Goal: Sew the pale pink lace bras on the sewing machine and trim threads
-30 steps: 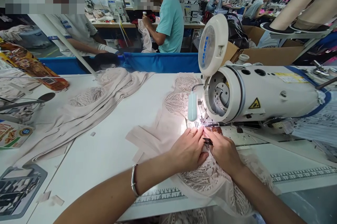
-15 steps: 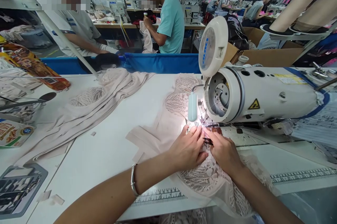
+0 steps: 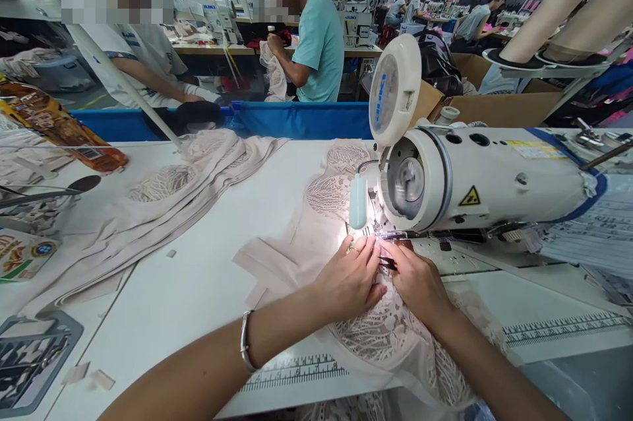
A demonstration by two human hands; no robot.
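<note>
A pale pink lace garment piece [image 3: 376, 335] lies under the sewing machine [image 3: 494, 177] and hangs over the table's front edge. My left hand [image 3: 351, 272] presses on it left of the needle area, its fingers bent and close together on the cloth. Beside it my right hand [image 3: 418, 279] pinches the cloth, thumb hidden beneath the fingers. Both sets of fingertips nearly meet just in front of the lit needle area. A small light-blue lamp [image 3: 358, 202] hangs just beyond my left fingers. The stitching point itself is too small and bright to make out.
Folded pink lace pieces [image 3: 198, 190] lie to the left, near a drink bottle [image 3: 64, 127] and a grey tray of tools [image 3: 37, 361]. Thread cones [image 3: 544, 22] stand at upper right. A co-worker in a teal shirt [image 3: 321, 41] sits beyond the blue cloth barrier [image 3: 297, 121].
The view has shifted slightly. The round part inside the machine's open head now looks different and smeared by turning. Both hands keep nearly the same place on the cloth.
</note>
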